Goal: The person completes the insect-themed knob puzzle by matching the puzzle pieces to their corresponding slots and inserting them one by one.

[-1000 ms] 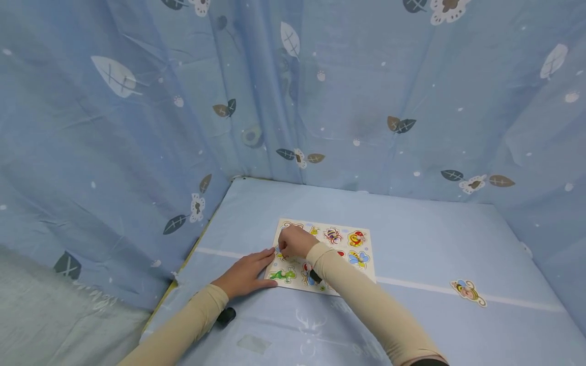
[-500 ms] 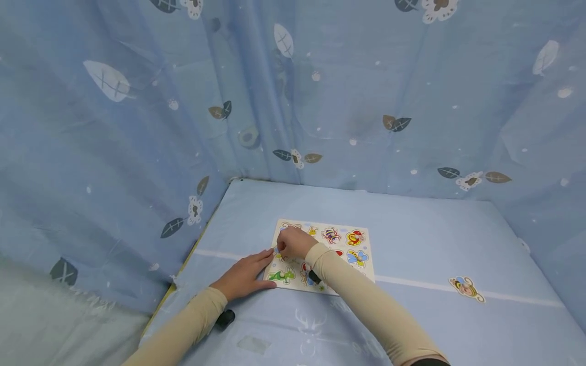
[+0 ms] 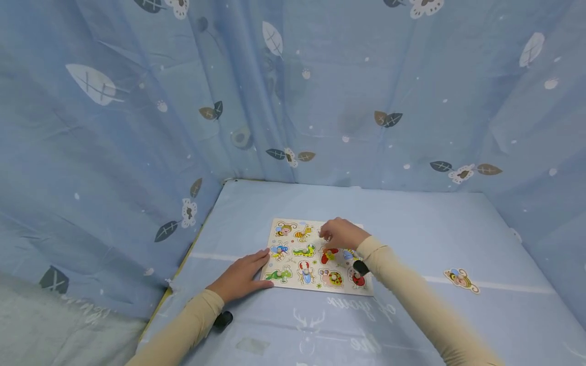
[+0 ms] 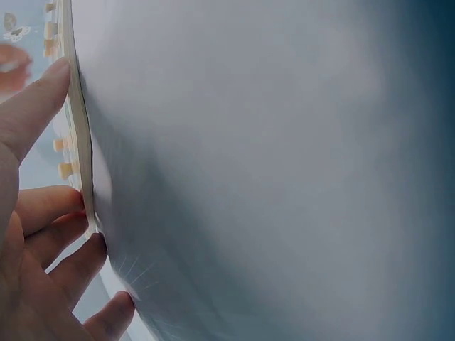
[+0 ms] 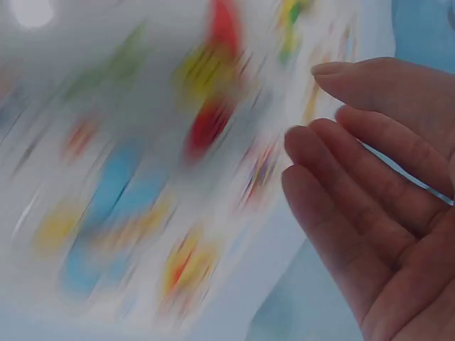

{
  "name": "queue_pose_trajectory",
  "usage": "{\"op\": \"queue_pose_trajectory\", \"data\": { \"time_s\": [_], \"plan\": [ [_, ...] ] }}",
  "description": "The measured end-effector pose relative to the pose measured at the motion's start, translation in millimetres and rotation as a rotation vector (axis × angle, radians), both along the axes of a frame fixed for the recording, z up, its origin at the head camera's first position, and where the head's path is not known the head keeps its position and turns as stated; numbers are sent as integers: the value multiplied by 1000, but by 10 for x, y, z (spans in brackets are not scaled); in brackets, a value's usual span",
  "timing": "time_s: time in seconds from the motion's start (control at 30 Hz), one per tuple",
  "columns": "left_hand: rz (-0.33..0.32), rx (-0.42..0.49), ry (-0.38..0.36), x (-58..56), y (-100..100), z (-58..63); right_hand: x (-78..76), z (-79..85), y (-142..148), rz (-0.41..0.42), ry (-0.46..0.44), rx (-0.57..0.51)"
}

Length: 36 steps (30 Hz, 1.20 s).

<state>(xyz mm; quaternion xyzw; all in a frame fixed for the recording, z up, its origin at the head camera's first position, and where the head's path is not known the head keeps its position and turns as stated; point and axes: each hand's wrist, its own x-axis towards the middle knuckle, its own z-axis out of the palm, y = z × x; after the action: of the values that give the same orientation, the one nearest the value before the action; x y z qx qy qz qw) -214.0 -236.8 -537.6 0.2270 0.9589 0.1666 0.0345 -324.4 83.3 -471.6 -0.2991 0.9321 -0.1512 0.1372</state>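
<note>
A wooden peg puzzle board (image 3: 288, 262) with colourful insect pieces lies on the table. My left hand (image 3: 242, 277) rests at its left side; in the left wrist view the thumb (image 4: 50, 89) and fingers touch the board's edge. Over the board's upper right part hovers my right hand (image 3: 345, 234), covering some of the insects. The right wrist view shows that hand's fingers (image 5: 355, 206) loosely bent and apart from the thumb, holding nothing. A blue-winged insect piece (image 3: 280, 250) sits near the left edge, below a smiling bee piece (image 3: 284, 230).
A loose bee piece (image 3: 462, 280) lies on the table to the right of the board. Light blue cloth (image 3: 412, 218) covers the table. Patterned blue curtains (image 3: 320, 101) hang behind it and along its left side.
My right hand has moved right from the board's left part, uncovering the insect pieces there. My left hand stays at the left edge. The head view has shifted slightly.
</note>
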Motion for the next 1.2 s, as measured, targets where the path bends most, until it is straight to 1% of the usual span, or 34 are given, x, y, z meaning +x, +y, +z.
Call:
{"op": "queue_pose_trajectory", "data": {
  "time_s": [0.13,0.23,0.4,0.47,0.53,0.63,0.73,0.87,0.97,1.1,1.2],
  "plan": [
    [2,-4,-6,3,2,13,63,37,618,-117,-18,37],
    [7,-13,-4,2,1,24,158,43,1110,-220,-37,70],
    [9,-9,3,-1,-2,32,425,50,1902,-325,-48,100],
    [7,-12,5,-1,-1,31,556,70,2155,-343,-41,105],
    [6,-11,6,-1,1,26,677,84,2349,-373,-37,116],
    [10,-17,2,-1,2,11,820,86,2531,-414,-45,136],
    [15,-12,1,1,1,-1,894,54,2619,-448,-73,130],
    [15,-17,-5,1,4,-12,909,-28,2676,-483,-87,118],
    [11,-11,-10,2,9,-20,898,-75,2720,-515,-81,134],
    [8,-4,-7,6,5,-11,889,-92,2788,-539,-81,142],
    [4,-6,5,1,3,10,899,-85,2842,-548,-79,126]
  ]
}}
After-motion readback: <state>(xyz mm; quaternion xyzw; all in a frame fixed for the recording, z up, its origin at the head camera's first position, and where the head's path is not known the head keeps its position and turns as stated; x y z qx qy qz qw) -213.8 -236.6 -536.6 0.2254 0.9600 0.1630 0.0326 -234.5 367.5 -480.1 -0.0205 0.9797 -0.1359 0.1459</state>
